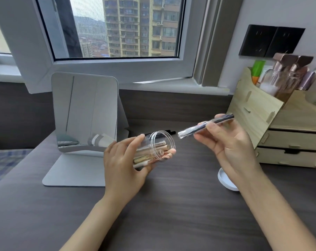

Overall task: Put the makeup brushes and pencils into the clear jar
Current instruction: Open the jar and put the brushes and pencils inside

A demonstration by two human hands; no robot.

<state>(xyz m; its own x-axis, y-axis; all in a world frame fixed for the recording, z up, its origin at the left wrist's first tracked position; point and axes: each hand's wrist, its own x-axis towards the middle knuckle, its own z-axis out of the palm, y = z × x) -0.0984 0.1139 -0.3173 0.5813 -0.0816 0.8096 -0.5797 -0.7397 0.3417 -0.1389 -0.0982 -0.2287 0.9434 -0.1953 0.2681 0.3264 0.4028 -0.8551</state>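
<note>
**Feeding the wrapped brush into the tilted jar**

My right hand (224, 142) has its fingers (204, 137) pinched on a plastic-wrapped brush (204, 126), its near tip just right of the clear jar (156, 148). My left hand (125, 160) is clamped around the jar, tipped with its mouth facing right, several brushes (153, 153) already inside. I'd line the tip with the opening, slide it in low, then right the jar. Dark pencils (169, 132) lie on the tabletop (171, 205) beyond; a white lid (225, 180) sits near right.

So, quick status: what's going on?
Left hand tilts clear jar, several sticks inside. Right hand aims wrapped brush at its mouth. Path clear.
</note>
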